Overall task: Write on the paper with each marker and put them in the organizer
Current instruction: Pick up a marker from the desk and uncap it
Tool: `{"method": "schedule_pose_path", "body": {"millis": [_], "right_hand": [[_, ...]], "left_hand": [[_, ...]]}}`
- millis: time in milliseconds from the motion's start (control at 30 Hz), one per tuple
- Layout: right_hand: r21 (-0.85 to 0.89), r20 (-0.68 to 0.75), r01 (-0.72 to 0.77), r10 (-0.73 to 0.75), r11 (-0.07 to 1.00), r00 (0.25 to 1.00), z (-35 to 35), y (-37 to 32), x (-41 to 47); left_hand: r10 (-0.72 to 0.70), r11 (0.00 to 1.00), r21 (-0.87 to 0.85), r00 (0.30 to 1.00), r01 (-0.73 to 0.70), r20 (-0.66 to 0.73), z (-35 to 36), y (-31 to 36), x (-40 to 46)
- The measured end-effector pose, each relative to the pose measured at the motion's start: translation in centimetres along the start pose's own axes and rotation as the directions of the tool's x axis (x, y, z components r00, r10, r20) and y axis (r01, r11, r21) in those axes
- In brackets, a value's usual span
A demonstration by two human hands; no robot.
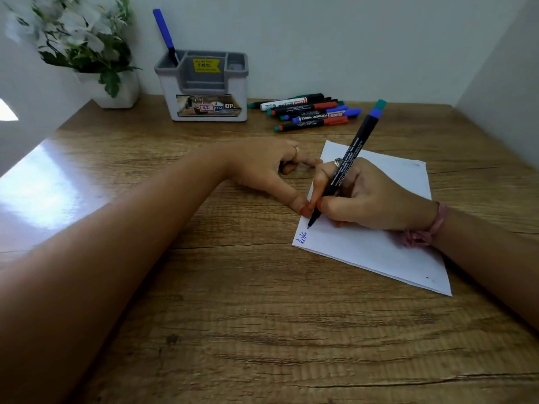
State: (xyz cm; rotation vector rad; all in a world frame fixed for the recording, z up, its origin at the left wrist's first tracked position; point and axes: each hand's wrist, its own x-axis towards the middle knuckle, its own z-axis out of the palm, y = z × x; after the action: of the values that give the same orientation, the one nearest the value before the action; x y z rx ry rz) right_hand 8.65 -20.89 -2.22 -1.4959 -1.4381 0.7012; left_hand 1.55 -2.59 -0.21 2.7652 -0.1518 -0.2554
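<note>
A: Head view, starting at the pen: the right hand (367,196) pinches a black-barrelled marker (347,161) in a writing grip, fingers curled round the lower barrel, tip down on the near left corner of the white paper (379,249). A cap sits on the marker's raised back end, blue with a green tip as far as I can tell.

B: And the other hand?

A: The left hand (262,167) holds nothing. Its thumb presses on the paper's left edge and a finger reaches to the far corner, while the others are loosely bent over the wooden desk (233,316).

B: Anything written yet?

A: One short blue scribble (302,237) at the corner, just below the marker tip. The rest of the sheet looks blank apart from a few faint specks.

B: So how far along would you say?

A: Early, I'd judge. One blue pen (164,33) already stands in the back left compartment of the grey and white organizer (204,86) at the far side of the desk. The organizer's other compartments look empty from here.

B: What remains?

A: A loose pile of markers (306,112) lies just right of the organizer, well apart from the paper, with red, blue and green caps. I cannot count them surely, as they overlap. Each still needs its line on the paper and a place in the organizer, the one in hand included.

B: Anything else around?

A: A white pot of pale flowers (87,48) in the far left corner.
</note>
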Motion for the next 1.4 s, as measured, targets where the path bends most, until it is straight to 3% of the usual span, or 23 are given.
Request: {"method": "schedule_pose_path", "body": {"millis": [267, 900, 1400], "right_hand": [[-0.003, 0.021, -0.039, 0.039, 0.999, 0.999, -0.04, -0.02, -0.04], [-0.027, -0.023, -0.04, 0.039, 0.999, 0.999, -0.01, 0.04, 0.1], [-0.044, -0.024, -0.042, 0.041, 0.998, 0.999, -0.11, 0.06, 0.3]], "left_hand": [[-0.049, 0.999, -0.02, 0.999, 0.049, 0.013, -0.25, 0.56, -0.23], [-0.021, 0.996, -0.089, 1.0, 0.022, 0.013, -0.04, 0.34, -0.04], [0.064, 0.998, 0.006, 0.997, -0.064, -0.043, 0.17, -0.36, 0.33]]}}
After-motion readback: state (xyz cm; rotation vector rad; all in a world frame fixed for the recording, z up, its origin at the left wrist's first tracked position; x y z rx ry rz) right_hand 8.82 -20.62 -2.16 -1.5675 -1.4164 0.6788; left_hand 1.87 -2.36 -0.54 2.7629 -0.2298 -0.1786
